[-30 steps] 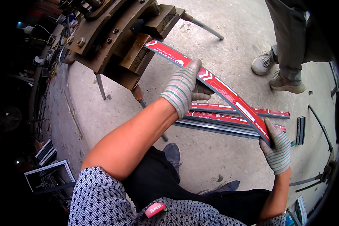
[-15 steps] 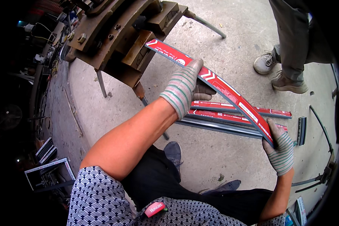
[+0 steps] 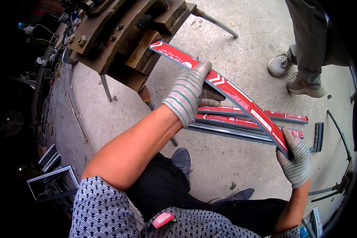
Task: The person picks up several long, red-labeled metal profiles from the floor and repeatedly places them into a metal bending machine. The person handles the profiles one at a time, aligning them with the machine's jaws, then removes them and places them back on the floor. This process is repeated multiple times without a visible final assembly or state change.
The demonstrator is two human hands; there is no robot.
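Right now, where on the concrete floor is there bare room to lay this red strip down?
Bare concrete floor lies between the rusty steel machine and the left hand; more lies below the stacked red strips, beside the dark shoe. It is crowded near the bystander's sneakers.

The left hand, in a striped knit glove with a dark palm, is stretched well forward on a bare, extended forearm, its fingers wrapped around the middle of the long red strip, thumb tucked beneath. The right hand, gloved the same way, sits lower and closer to the body, elbow bent, fingers closed on the strip's near end. Both sleeves are short and patterned, and both wrists are held fairly straight, the two hands well apart along the strip.
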